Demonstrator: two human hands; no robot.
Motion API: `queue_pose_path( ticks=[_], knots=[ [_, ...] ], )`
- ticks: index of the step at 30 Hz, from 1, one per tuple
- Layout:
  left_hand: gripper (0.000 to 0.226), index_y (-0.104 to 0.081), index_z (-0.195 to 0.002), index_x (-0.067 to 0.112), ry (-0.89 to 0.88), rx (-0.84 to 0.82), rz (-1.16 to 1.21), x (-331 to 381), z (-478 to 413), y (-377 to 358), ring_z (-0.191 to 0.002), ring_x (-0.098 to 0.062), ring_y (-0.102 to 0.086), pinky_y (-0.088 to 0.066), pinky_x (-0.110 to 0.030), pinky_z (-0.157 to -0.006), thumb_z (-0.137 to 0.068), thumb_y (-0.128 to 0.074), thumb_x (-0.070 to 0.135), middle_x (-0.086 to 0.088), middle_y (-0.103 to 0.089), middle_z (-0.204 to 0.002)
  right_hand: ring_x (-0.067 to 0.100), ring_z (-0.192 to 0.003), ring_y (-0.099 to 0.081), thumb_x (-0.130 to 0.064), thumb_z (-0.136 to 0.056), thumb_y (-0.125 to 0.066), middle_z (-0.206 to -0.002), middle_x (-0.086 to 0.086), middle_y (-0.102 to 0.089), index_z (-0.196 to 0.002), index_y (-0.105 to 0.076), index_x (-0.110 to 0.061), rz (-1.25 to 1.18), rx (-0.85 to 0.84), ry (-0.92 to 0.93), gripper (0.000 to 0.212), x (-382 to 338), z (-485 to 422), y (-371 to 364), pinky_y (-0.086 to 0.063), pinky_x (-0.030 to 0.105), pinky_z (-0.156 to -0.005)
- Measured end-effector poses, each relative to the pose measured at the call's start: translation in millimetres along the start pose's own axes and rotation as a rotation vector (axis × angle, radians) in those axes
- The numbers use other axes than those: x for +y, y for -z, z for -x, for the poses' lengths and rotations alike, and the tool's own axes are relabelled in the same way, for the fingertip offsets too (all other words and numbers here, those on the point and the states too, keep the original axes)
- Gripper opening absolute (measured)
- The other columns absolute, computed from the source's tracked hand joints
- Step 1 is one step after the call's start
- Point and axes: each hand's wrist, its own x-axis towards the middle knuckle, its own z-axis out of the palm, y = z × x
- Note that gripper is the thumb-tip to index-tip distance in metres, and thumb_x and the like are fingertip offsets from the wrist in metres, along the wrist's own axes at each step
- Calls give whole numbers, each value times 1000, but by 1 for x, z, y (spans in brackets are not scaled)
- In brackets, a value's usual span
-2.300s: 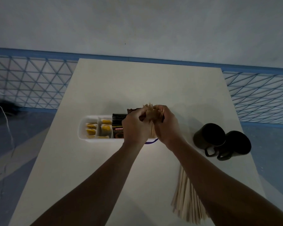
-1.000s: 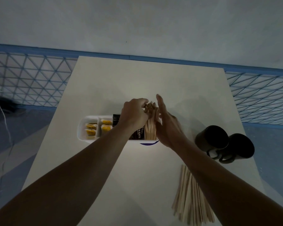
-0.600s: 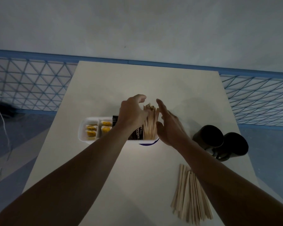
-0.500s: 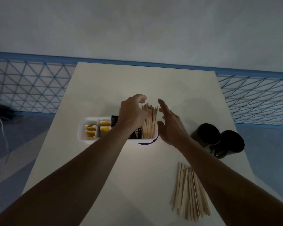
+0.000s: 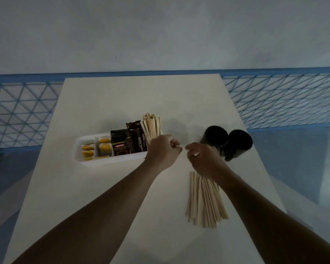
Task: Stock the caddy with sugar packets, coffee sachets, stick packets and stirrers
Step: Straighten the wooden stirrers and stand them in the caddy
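My left hand (image 5: 163, 149) is curled into a loose fist and my right hand (image 5: 204, 159) is half-curled; both hold nothing and sit right of the caddy (image 5: 80, 155). Stirrers (image 5: 151, 128) stand in its right end, packets (image 5: 103, 149) left, sachets (image 5: 120, 143) middle. Loose stirrers (image 5: 204, 202) lie on the table (image 5: 122, 103).

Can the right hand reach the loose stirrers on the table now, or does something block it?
Probably yes: the right hand hovers just above the loose stirrers, with nothing between them.
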Motion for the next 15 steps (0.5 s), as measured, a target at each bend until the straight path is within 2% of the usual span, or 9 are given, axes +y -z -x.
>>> queue_pose_path(
  ticks=[4,7,11,15],
  knots=[
    [24,-68,-110,13,56,-135,-61,-6,16,-29,-88,-19,-69,-59,-36,-81,-88,-70,22,-6,-72,-99,14,-106,-65,-17,-95,-59,-120,1,-70,-127,-65,-17,37,-35,-80,32,31,25,0,-53,28,-87],
    [27,-67,-111,14,114,-208,-144,-11,27,-50,-90,-20,-67,-58,-36,-84,-87,-71,26,-5,-70,-101,14,-107,-64,-18,-96,-58,-121,1,-69,-127,-64,-18,27,-35,-180,31,53,46,4,-46,22,-79],
    [28,-64,-110,12,148,-293,-242,-12,39,-72,-87,-17,-59,-47,-28,-74,-87,-67,28,-5,-67,-106,16,-105,-65,-18,-94,-61,-118,1,-71,-125,-65,-17,63,29,-244,31,81,67,8,-50,26,-84],
    [36,-55,-120,9,198,-339,-283,-12,48,-92,-100,-24,-60,-48,-29,-79,-89,-63,26,-7,-63,-115,17,-105,-65,-22,-96,-61,-119,3,-70,-129,-62,-16,84,21,-317,34,101,80,7,-47,23,-79]
  ],
)
